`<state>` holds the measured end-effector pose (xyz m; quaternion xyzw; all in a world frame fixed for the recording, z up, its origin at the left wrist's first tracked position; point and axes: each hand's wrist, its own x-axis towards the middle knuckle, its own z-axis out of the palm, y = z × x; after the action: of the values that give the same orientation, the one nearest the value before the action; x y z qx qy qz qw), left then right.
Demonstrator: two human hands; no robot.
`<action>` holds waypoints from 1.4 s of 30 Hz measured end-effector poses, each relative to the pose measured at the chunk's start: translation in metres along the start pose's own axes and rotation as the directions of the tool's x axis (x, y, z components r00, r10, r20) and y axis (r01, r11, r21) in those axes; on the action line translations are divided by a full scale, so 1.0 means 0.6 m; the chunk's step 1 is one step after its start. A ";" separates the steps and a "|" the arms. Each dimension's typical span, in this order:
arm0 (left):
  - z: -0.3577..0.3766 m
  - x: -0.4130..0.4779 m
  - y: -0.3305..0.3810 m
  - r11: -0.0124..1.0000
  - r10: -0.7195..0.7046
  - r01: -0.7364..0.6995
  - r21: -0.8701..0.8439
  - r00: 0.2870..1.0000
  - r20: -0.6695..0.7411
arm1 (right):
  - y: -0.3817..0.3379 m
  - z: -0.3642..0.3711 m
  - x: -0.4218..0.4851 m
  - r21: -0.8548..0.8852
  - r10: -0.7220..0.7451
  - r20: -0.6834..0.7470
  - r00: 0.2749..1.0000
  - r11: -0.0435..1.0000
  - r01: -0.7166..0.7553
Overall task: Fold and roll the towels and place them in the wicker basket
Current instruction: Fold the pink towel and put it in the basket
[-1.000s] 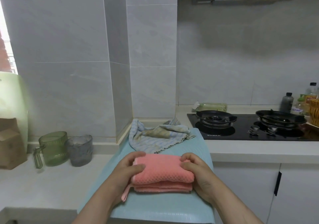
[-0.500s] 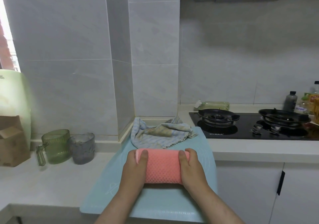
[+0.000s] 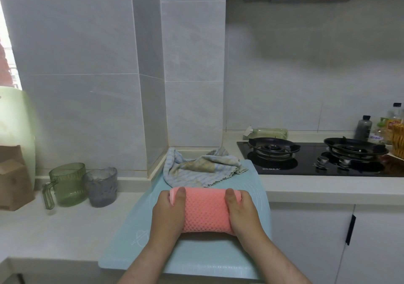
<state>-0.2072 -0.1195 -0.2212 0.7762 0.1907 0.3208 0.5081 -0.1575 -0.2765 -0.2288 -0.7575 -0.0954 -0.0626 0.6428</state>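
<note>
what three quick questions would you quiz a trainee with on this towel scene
1. True or false: the pink towel lies flat and unfolded on the blue mat.
2. The striped towel at the mat's far end is: A rolled, B neatly folded, C crumpled.
3. Which hands hold the pink towel, and where?

Key
1. False: it is rolled up.
2. C.
3. Both: the left hand and the right hand grip one end each.
</note>
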 end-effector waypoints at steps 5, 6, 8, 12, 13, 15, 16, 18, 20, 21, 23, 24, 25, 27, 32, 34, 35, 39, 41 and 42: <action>0.002 0.005 -0.004 0.998 -0.041 0.042 -0.041 0.999 0.023 | 0.003 0.000 0.003 -0.098 0.012 -0.003 1.000 0.995 -0.012; 0.003 0.006 -0.004 0.998 -0.046 0.048 -0.040 0.999 0.027 | 0.004 0.000 0.004 -0.104 0.012 -0.016 1.000 0.994 -0.014; 0.005 0.007 -0.004 0.998 -0.052 0.053 -0.027 0.998 0.028 | 0.006 0.001 0.006 -0.092 0.014 -0.026 1.000 0.996 -0.016; 0.009 0.007 -0.010 0.999 -0.040 0.039 0.029 0.999 0.020 | 0.003 0.002 0.004 -0.060 0.017 -0.026 0.999 0.998 -0.019; 0.010 0.008 -0.011 0.998 -0.039 0.038 0.045 0.999 0.019 | 0.002 0.002 0.003 -0.056 0.019 -0.027 0.999 0.998 -0.021; 0.012 0.009 -0.012 0.997 -0.040 0.039 0.070 0.999 0.020 | -0.001 0.002 0.003 -0.054 0.026 -0.027 0.999 0.998 -0.028; 0.013 0.009 -0.012 0.997 -0.041 0.039 0.073 0.999 0.021 | -0.001 0.002 0.003 -0.053 0.029 -0.024 0.999 0.998 -0.030; 0.014 0.008 -0.012 0.997 -0.039 0.037 0.072 0.999 0.028 | -0.003 0.003 0.001 -0.051 0.033 -0.025 0.999 0.998 -0.035; 0.014 0.008 -0.013 0.997 -0.038 0.036 0.071 0.999 0.030 | -0.006 0.003 0.000 -0.043 0.039 -0.029 0.999 0.998 -0.040; 0.014 0.009 -0.014 0.997 -0.039 0.037 0.070 0.999 0.029 | -0.007 0.003 0.000 -0.040 0.038 -0.028 0.999 0.998 -0.040; 0.014 0.009 -0.014 0.997 -0.045 0.043 0.068 0.999 0.028 | -0.007 0.003 0.000 -0.036 0.039 -0.024 0.999 0.999 -0.040; 0.014 0.009 -0.014 0.997 -0.047 0.045 0.066 0.999 0.027 | -0.007 0.003 0.000 -0.032 0.040 -0.023 0.999 0.999 -0.041; 0.014 0.010 -0.013 0.997 -0.047 0.046 0.062 0.999 0.025 | -0.006 0.003 0.001 -0.028 0.037 -0.023 0.999 0.999 -0.038; 0.014 0.010 -0.013 0.997 -0.049 0.048 0.062 0.999 0.018 | -0.005 0.003 0.002 -0.027 0.039 -0.022 0.999 0.999 -0.039; 0.013 0.010 -0.014 0.997 -0.054 0.053 0.062 0.998 0.017 | 0.000 0.002 0.008 -0.001 0.057 -0.004 0.998 0.998 -0.057; 0.013 0.009 -0.014 0.996 -0.060 0.058 0.060 0.998 0.018 | 0.003 0.001 0.009 -0.001 0.060 0.002 0.998 0.998 -0.060; 0.012 0.008 -0.014 0.996 -0.063 0.062 0.063 0.998 0.016 | 0.003 0.000 0.009 -0.003 0.061 0.004 0.998 0.998 -0.061; 0.010 0.004 -0.011 0.995 -0.058 0.059 0.080 0.998 -0.006 | 0.006 -0.003 0.010 -0.011 0.059 0.008 0.998 0.998 -0.059; 0.011 0.004 -0.012 0.995 -0.050 0.052 0.082 0.998 -0.022 | 0.011 -0.003 0.012 -0.019 0.062 0.012 0.998 0.998 -0.062; 0.011 0.005 -0.012 0.995 -0.048 0.050 0.081 0.998 -0.031 | 0.013 -0.004 0.014 -0.021 0.064 0.013 0.998 0.998 -0.064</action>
<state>-0.2002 -0.1193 -0.2288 0.7868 0.2299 0.3113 0.4807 -0.1478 -0.2793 -0.2341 -0.7672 -0.0747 -0.0377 0.6359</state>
